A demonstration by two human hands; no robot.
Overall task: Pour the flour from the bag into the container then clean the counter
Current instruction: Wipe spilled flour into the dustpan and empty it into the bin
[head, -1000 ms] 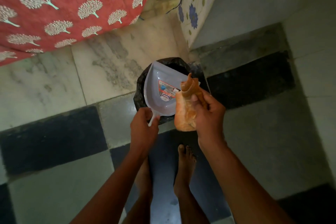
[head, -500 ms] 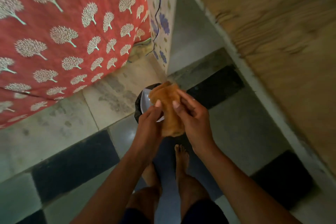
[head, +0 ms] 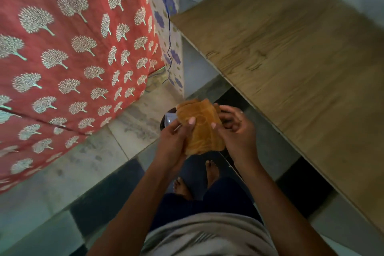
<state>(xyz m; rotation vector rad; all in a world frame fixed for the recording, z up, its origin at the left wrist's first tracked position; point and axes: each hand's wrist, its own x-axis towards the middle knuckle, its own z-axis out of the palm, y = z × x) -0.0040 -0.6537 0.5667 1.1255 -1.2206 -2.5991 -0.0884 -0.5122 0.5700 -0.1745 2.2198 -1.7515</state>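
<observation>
An orange-brown cloth (head: 200,129), folded or bunched, is being held up at chest height between both hands, above the floor & left of the wooden bench (head: 291,48). It looks like the wiping cloth for the counter-cleaning part of the task, though that is a judgement only; no flour bag or container is being shown in this view.

The left hand (head: 173,141) is being closed on the cloth's left edge, thumb pressed over the front face. The right hand (head: 234,131) is being kept on the right edge, thumb tip on the cloth, other fingers loosely curled & partly spread behind it, so its grip looks lighter.

The cloth's long axis is running roughly from the person outward, away from the body & tilted slightly. Both hands are touching it, one per side; neither is nearer. The bench is lying to the right, closer to the right hand, so a wipe would prob. be led from that side.

A sliver of grey plastic (head: 170,119) over a dark bin (head: 163,124) is being hidden behind the cloth. No brand, label or writing is being shown legibly.
</observation>
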